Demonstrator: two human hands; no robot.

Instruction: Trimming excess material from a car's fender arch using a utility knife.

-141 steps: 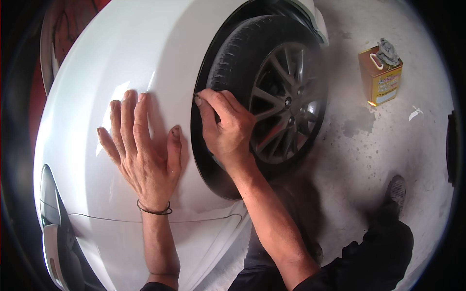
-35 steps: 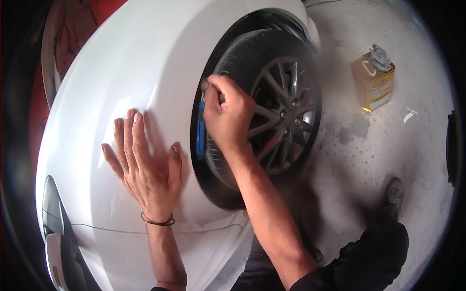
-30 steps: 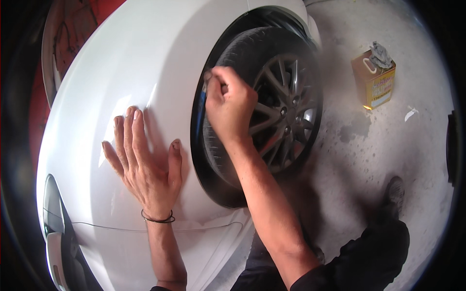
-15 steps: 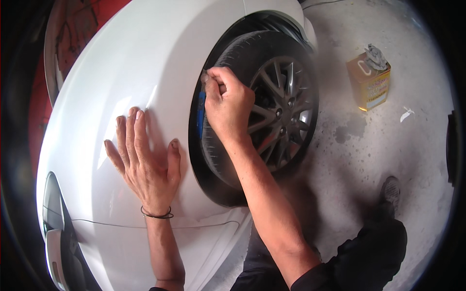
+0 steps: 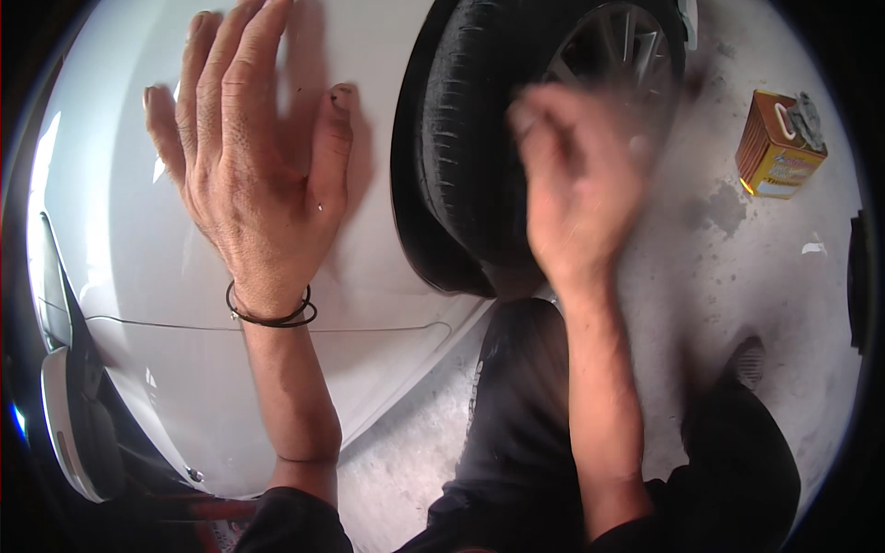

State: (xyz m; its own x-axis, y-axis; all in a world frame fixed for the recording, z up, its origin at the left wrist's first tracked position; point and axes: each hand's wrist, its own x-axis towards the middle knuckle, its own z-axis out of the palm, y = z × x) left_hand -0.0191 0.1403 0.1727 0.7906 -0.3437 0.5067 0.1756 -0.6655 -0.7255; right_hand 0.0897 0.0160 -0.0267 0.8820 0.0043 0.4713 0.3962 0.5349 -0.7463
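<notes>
My left hand (image 5: 258,166) lies on the white car fender (image 5: 359,276), its fingers stretched out and the thumb apart, with a dark band (image 5: 272,321) round the wrist. It holds nothing. In front of the wheel hangs my right hand (image 5: 585,175), smeared by motion. Its fingers are bent, but whether anything is in them cannot be seen. Behind it are the black tyre (image 5: 452,129) and the dark spoked rim (image 5: 613,46), partly covered by the hand. The black wheel arch edge (image 5: 403,175) runs between fender and tyre. No blue tool shows now.
On the grey concrete floor (image 5: 682,276) at the right stands a square brown and yellow tin (image 5: 779,152) with a crumpled grey rag (image 5: 805,124) on top. The car's side mirror (image 5: 74,424) juts out at the lower left. My shod foot (image 5: 749,359) rests at the right.
My right hand has moved right, away from the wheel arch gap where it was at a blue tool; that tool is out of sight. The view sits closer over my left hand, still on the fender.
</notes>
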